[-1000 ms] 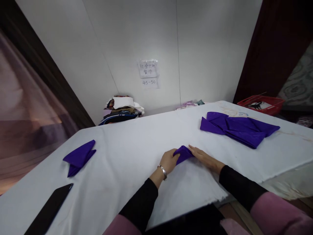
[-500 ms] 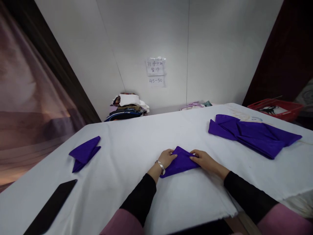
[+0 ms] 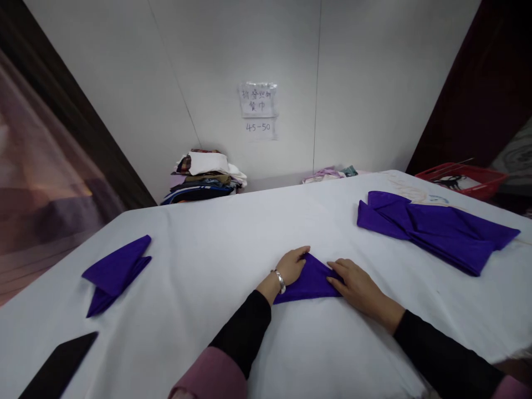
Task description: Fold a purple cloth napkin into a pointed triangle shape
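A folded purple napkin (image 3: pixel 312 280) lies on the white tablecloth in front of me, roughly a triangle with its long edge towards me. My left hand (image 3: pixel 292 266), with a silver bracelet at the wrist, covers its left side and pinches the top corner between thumb and forefinger. At the right edge of the cloth is my right hand (image 3: pixel 351 281), its thumb on top and its fingers along the sloping side, gripping it. The undersides of the fingers are hidden.
A folded purple napkin (image 3: pixel 118 271) lies to the left, above a dark flat object (image 3: pixel 60 366). More purple cloth (image 3: pixel 436 230) is heaped on the right. Behind the table are stacked clothes (image 3: pixel 203 176) and a red basket (image 3: pixel 484 185). A paper sign (image 3: pixel 258 111) hangs on the wall.
My left hand has slid up to the napkin's top corner. My right hand has shifted slightly down and right along the edge. The view has also shifted a little.
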`<state>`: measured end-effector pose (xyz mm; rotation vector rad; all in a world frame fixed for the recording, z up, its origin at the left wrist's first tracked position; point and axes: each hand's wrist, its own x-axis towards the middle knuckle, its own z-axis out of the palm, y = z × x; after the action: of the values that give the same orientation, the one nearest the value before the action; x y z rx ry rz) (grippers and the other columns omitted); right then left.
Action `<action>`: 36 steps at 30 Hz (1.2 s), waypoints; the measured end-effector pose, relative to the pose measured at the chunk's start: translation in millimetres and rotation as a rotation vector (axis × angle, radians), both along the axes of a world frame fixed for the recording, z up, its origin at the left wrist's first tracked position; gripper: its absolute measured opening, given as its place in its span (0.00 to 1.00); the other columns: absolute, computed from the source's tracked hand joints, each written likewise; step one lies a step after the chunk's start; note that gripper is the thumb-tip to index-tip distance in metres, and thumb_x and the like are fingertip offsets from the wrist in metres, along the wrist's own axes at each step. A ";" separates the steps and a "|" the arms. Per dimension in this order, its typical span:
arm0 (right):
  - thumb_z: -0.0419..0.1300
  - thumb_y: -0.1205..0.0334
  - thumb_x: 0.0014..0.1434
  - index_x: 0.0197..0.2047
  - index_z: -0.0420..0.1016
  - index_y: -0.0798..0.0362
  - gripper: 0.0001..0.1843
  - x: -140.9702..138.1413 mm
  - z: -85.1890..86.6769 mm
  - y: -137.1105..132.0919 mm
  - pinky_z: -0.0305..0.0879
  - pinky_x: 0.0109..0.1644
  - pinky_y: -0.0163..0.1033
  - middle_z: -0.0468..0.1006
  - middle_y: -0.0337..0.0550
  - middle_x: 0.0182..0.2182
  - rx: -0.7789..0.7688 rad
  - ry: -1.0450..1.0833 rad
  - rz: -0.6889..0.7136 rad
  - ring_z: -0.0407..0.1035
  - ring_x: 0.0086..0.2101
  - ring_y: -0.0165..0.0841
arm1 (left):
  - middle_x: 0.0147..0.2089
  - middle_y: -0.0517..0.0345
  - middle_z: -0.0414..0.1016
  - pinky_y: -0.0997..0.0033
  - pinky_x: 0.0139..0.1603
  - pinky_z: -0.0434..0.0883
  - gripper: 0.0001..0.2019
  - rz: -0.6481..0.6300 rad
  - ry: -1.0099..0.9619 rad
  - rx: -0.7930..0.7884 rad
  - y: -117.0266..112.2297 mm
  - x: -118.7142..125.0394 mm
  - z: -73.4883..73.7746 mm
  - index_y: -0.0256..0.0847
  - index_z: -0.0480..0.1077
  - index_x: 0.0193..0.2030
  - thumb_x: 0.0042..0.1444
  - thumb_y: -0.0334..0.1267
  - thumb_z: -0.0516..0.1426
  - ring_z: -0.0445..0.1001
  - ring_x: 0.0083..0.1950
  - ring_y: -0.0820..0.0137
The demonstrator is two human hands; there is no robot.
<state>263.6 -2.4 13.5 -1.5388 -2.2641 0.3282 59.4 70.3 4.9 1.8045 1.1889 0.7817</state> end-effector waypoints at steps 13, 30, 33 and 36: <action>0.51 0.58 0.59 0.51 0.68 0.51 0.18 -36.2 1.9 43.9 0.62 0.46 0.43 0.74 0.47 0.40 -0.115 0.143 0.089 0.66 0.41 0.39 | 0.45 0.56 0.76 0.68 0.48 0.69 0.17 0.030 -0.109 -0.008 5.1 -0.1 -7.4 0.42 0.70 0.47 0.52 0.28 0.51 0.72 0.44 0.71; 0.55 0.61 0.57 0.43 0.73 0.48 0.10 -30.7 -4.6 50.0 0.62 0.47 0.43 0.72 0.42 0.40 -0.179 0.452 0.131 0.65 0.41 0.36 | 0.30 0.61 0.74 0.71 0.33 0.65 0.09 0.101 0.290 0.045 0.3 -7.6 7.0 0.43 0.72 0.30 0.53 0.42 0.53 0.70 0.33 0.70; 0.56 0.60 0.56 0.40 0.74 0.49 0.08 -28.5 -5.0 53.8 0.63 0.43 0.41 0.72 0.41 0.37 -0.238 0.514 0.116 0.66 0.38 0.35 | 0.28 0.62 0.73 0.72 0.32 0.64 0.09 0.095 0.265 0.039 -0.8 -6.9 7.9 0.42 0.71 0.28 0.54 0.41 0.52 0.70 0.31 0.71; 0.57 0.60 0.55 0.39 0.74 0.49 0.08 -27.5 -5.0 55.1 0.63 0.42 0.40 0.72 0.41 0.36 -0.280 0.548 0.100 0.66 0.37 0.34 | 0.28 0.62 0.73 0.72 0.32 0.64 0.09 0.092 0.244 0.039 -1.7 -6.7 7.7 0.42 0.71 0.29 0.54 0.40 0.52 0.70 0.31 0.71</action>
<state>236.1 52.7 8.5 -1.2543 -1.9117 0.9974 52.7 68.7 12.6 1.9296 1.4306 0.6524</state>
